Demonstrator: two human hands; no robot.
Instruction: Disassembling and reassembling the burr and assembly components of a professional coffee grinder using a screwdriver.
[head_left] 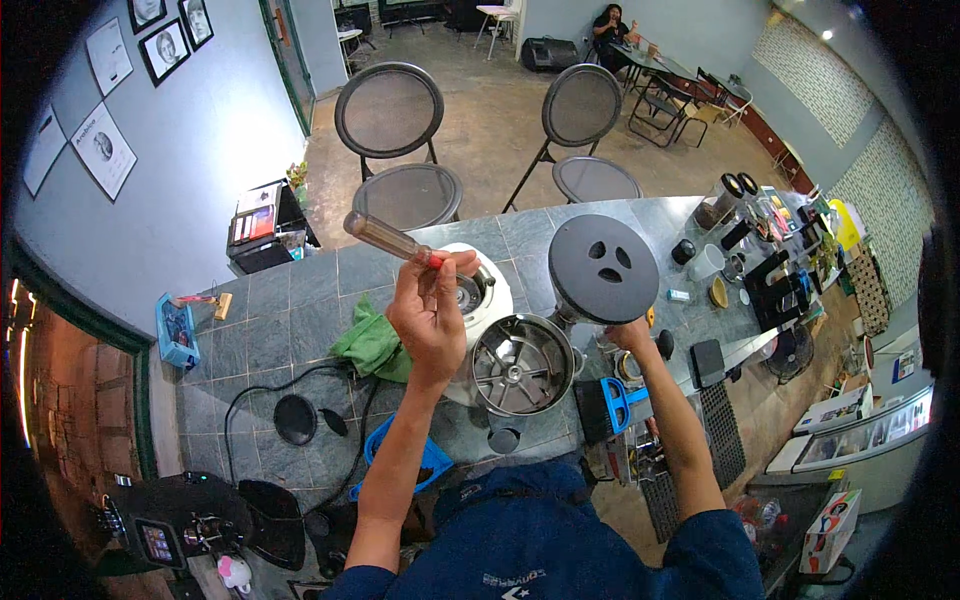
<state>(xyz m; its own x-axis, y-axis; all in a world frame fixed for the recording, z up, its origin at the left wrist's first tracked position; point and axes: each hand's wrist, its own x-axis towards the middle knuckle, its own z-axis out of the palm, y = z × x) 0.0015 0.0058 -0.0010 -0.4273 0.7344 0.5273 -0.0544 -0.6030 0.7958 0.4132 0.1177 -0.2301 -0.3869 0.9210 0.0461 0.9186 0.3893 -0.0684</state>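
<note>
My left hand (430, 325) raised mid-frame, gripping 1 screwdriver (388, 238); right hand (629, 335) center-right, grip unclear. Shirt (530, 525): pale lettering, bottom center.

Left fingers (448, 288) hold a screwdriver (388, 237) above the tiled counter (268, 335).

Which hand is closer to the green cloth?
Left. The left hand is raised just right of the green cloth, holding a screwdriver; the right hand is farther right, by the dark disc.
</note>
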